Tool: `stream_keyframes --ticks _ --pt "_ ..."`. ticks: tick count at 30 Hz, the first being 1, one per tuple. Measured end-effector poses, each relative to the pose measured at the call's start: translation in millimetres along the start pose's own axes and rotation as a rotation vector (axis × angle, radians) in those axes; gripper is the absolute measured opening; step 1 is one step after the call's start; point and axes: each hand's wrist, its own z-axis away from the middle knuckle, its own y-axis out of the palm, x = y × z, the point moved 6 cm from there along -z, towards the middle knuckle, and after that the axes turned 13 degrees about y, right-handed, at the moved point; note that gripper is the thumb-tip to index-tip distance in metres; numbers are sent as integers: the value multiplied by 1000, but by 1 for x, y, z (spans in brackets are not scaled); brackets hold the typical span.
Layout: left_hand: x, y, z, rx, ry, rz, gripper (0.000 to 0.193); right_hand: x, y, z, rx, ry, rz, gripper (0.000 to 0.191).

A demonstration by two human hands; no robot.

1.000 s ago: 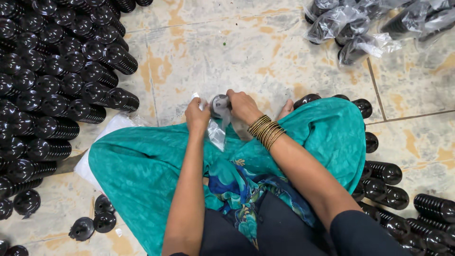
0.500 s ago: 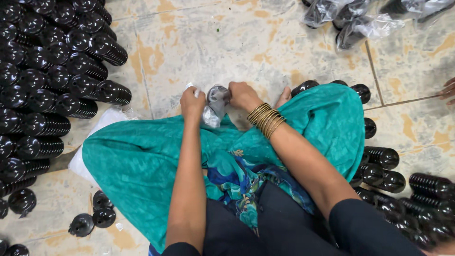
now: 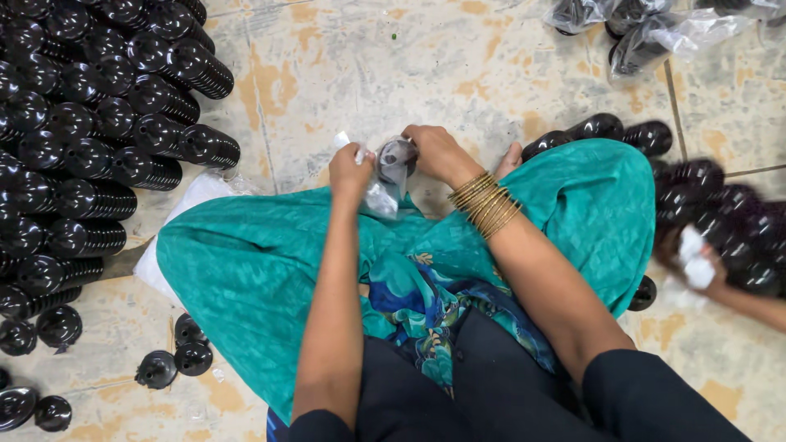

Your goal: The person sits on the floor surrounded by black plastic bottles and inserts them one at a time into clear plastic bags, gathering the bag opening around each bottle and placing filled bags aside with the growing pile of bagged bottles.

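Black part in clear plastic bag (image 3: 395,161) sits between both hands, above the teal cloth (image 3: 270,262) over the lap. Left hand (image 3: 350,169) at its 9 o'clock, closed, pinching the bag's edge. Right hand (image 3: 438,153) at its 3 o'clock, fingers curled onto the part; gold bangles (image 3: 485,202) on that wrist.

Stacked black ribbed parts (image 3: 98,155) fill the tiled floor (image 3: 368,74) toward 9–10 o'clock. Bagged parts (image 3: 647,37) at 1 o'clock. Another person's hand (image 3: 696,262), blurred, at 3 o'clock among loose black parts (image 3: 720,213).

Versus 0.5 s ago: hands hold the same grip; that other hand has come into view.
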Motion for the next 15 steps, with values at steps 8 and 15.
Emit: stream_keyframes --ticks 8,15 --pt "-1 17 10 106 77 -413 20 62 -18 40 -51 -492 189 72" --pt "6 20 8 205 71 -246 38 -6 -79 -35 -141 -199 590 41"
